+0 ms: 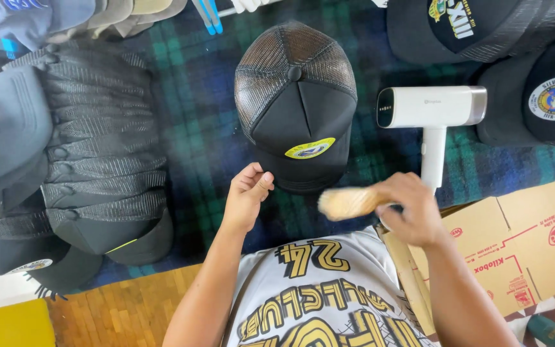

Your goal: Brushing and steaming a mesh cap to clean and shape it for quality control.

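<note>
Nearest, the right hand (412, 209) is closed around the handle of a pale brush (348, 202), blurred, just beside the brim of a black mesh-backed cap (297, 103). The left hand (246, 193) pinches that brim's edge, fingers curled. The cap lies on a plaid blanket (194, 122), with a yellow patch on its front. A flattened cardboard box (515, 238) lies at right. Beyond it rests a white handheld steamer (431, 109). A row of stacked caps (97, 148) runs along the left; more caps (534, 64) lie far right.

Bright, even daylight; only the wooden brush (348, 203) is motion-blurred.
</note>
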